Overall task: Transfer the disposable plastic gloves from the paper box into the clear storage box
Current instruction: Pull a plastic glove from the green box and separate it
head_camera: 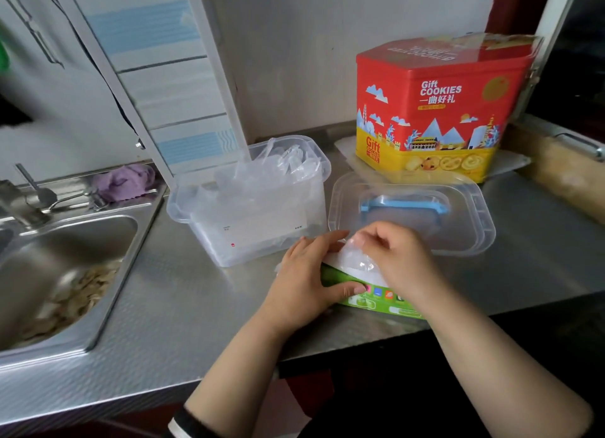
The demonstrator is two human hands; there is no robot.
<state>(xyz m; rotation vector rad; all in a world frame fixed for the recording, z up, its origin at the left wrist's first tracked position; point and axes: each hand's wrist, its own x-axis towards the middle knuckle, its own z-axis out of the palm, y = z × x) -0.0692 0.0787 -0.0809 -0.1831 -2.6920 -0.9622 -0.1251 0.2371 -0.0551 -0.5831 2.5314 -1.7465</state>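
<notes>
Paper box [376, 298] flat, long axis left-right; left hand [304, 274] grips it, right hand [397, 257] pinches gloves [355, 260].

Cookie tin [435, 110]: red and yellow, marked "Gift COOKIES" — stands at the back of the steel counter [170, 306].
Sink [62, 274]: steel, at the left, with pale scraps inside.
Purple cloth [126, 180]: bunched behind the sink, near the tap [24, 202].
</notes>
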